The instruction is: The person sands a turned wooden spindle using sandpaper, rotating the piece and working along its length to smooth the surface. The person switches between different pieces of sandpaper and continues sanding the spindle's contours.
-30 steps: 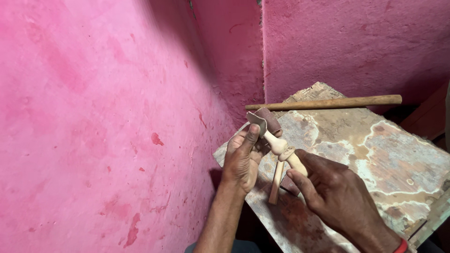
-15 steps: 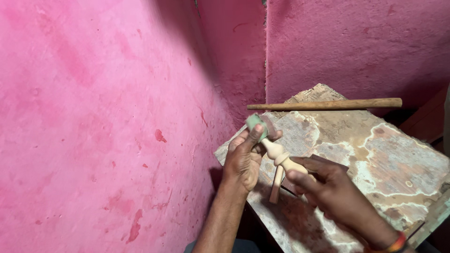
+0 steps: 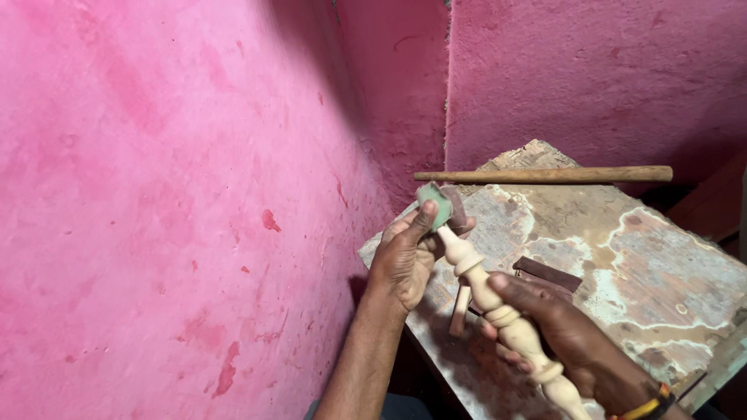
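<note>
My right hand (image 3: 572, 334) grips a pale turned wooden spindle (image 3: 498, 307) around its middle, with the spindle slanting from lower right up to the left. My left hand (image 3: 408, 253) pinches a small folded piece of greenish sandpaper (image 3: 436, 204) against the spindle's upper tip. Both hands hover above the near left corner of a worn, stained board (image 3: 622, 257) that serves as a work surface.
A long round wooden stick (image 3: 545, 176) lies across the far end of the board. A short wood strip (image 3: 460, 309) and a dark flat piece (image 3: 548, 274) rest on the board under the spindle. Pink plastered walls (image 3: 194, 194) close in on the left and behind.
The spindle has slid lower right in my right hand, so more of its length shows. My left hand keeps the sandpaper at the tip, shifted slightly.
</note>
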